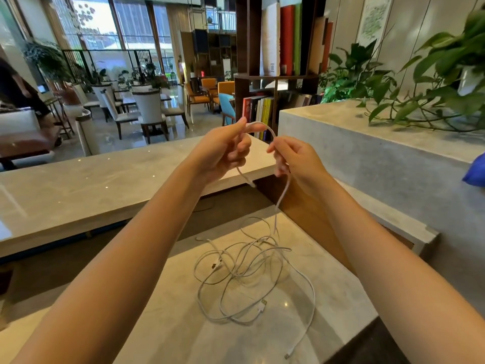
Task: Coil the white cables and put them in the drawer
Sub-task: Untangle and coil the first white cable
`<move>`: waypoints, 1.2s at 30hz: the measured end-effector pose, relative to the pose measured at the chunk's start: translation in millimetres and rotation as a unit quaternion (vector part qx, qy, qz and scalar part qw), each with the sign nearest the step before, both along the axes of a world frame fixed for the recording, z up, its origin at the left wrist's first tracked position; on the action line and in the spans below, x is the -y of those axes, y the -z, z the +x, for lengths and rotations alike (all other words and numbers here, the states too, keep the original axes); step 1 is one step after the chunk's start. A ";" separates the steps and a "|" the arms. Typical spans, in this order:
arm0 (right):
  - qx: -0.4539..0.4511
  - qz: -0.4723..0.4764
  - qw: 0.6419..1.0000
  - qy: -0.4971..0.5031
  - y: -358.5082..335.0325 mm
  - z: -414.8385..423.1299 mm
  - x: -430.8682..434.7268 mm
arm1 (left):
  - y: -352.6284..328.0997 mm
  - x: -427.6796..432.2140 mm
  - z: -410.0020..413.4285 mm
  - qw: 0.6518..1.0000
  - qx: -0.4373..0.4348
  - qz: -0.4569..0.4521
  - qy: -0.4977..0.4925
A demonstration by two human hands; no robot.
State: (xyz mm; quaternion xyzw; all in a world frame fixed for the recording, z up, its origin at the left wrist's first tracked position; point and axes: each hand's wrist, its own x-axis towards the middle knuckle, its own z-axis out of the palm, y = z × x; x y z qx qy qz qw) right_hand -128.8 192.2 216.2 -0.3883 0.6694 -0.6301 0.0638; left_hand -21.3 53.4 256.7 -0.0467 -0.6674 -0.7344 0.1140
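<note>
A white cable (263,126) is being held up by both grips above the tabletop (168,324). It is being clasped by the left grip (223,153), fingers curled round it. It is also being pinched between the thumb and fingers of the right grip (296,161), with a short arc being stretched between the two. Below the left grip a short end is being left dangling, its plug (252,184) hanging free. From the right grip the longer run is being let down to the tabletop, where it is being lost among a loose tangle of white cables (249,274). That tangle is lying directly below the grips and is spreading toward the near right edge. Several plugs are being shown among the loops; how many cables are being tangled there cannot be told.

Beyond the tabletop, a higher marble ledge (99,177) is being overlapped by the left forearm. Behind the grips, a dark bookshelf (242,74) is being filled with upright books (287,40). At the right, a grey stone block (367,153) is being overhung by leafy plants (433,74), and a blue object (475,170) is being cut off by the frame's edge. White-backed chairs (151,109) are being seen in the hall beyond.
</note>
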 end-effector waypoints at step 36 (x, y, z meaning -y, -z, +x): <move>-0.071 0.086 0.993 0.027 -6.1 4.7 -13.2 | 36.6 0.2 22.7 0.951 -0.049 0.241 0.188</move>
